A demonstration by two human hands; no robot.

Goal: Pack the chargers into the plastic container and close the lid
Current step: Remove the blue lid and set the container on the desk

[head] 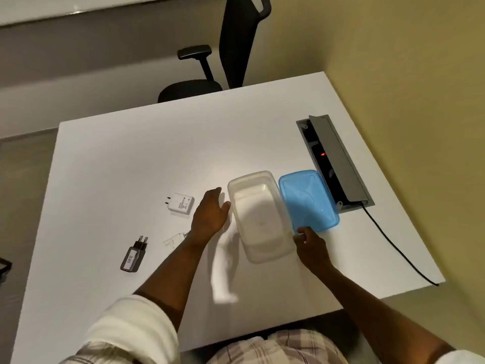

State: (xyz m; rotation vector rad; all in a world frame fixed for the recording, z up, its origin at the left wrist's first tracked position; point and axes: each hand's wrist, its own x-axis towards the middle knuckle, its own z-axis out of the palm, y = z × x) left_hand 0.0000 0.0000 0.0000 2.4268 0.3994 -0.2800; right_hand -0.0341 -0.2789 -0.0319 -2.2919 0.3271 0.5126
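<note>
container's open and empty right now, so the step is basically getting set up to load. the plastic container [258, 216] sits mid-table, with the blue lid [308, 202] touching it at its 3 o'clock. left hand [210, 215] is open, fingers loose, just beside the container's 9 o'clock wall, holding nothing. right hand [311, 245] is down at the lid's 6 o'clock corner, fingertips on its edge; looks like a light pinch, but i can't tell for sure.

chargers are all out at the container's 9 o'clock: white charger [181, 204] nearest, a second white one [173, 240] half hidden by the wrist, black charger [134, 254] furthest. i'd park the lid, steady the tub, then lay them flat, prongs inward, so the lid seats.
</note>
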